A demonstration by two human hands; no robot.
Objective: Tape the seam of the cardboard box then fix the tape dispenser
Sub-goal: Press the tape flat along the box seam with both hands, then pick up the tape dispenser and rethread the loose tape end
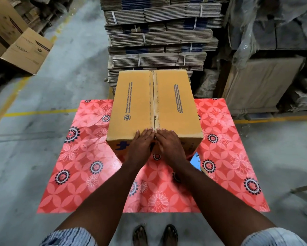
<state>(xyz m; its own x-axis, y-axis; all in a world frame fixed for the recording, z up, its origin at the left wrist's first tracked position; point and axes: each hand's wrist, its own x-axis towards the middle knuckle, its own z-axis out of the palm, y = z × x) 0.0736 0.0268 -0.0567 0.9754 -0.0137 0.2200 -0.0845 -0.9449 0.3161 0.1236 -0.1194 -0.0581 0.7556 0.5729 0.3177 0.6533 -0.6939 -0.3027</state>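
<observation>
2 hands, left (pixel 143 139) & right (pixel 168 140), flat, fingers spread, pressing 1 cardboard box (pixel 135 103) at its seam (pixel 153 96).

Tan cardboard box (pixel 154 105) with blue print, pink-red floral table cover (pixel 89 157), grey floor (pixel 34 82) with yellow lines

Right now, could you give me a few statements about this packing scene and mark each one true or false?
1. Both hands, left hand and right hand, press on the near edge of the cardboard box. True.
2. The box stands on a plain blue cloth. False: the table cover is red with a flower pattern.
3. Tape runs along the centre seam. True.
4. The right hand holds the tape dispenser. False: neither hand holds a tool; a blue object lies by the box.
5. Bundles of flat cardboard are stacked behind the box. True.
</observation>
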